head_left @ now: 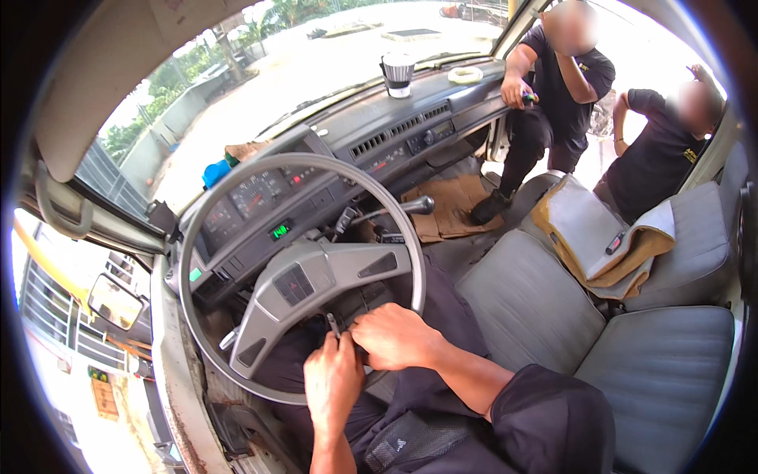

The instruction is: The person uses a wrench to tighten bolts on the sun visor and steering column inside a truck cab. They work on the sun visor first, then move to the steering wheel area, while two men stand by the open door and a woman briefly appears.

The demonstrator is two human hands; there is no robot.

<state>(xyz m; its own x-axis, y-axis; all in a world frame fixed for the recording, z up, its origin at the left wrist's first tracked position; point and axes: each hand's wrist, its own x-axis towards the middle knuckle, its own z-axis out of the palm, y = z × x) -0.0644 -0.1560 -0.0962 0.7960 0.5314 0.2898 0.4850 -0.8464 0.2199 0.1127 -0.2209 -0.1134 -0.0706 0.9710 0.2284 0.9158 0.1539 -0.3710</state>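
Note:
Inside a vehicle cab, both my hands meet in front of the lower right of the grey steering wheel, above my lap. My left hand is closed, its thumb and fingertips pinched at the base of a short, slim, grey metallic piece that points up; its kind cannot be made out. Touching it from the right, my right hand has its fingers curled in, and whatever they grip is hidden. Just beyond the hands lies the wheel's broad centre pad.
Behind the wheel is the dashboard, bearing a striped cup and a tape roll. A gear lever juts to the right. Grey seats hold a folded cover. Two people are at the far door.

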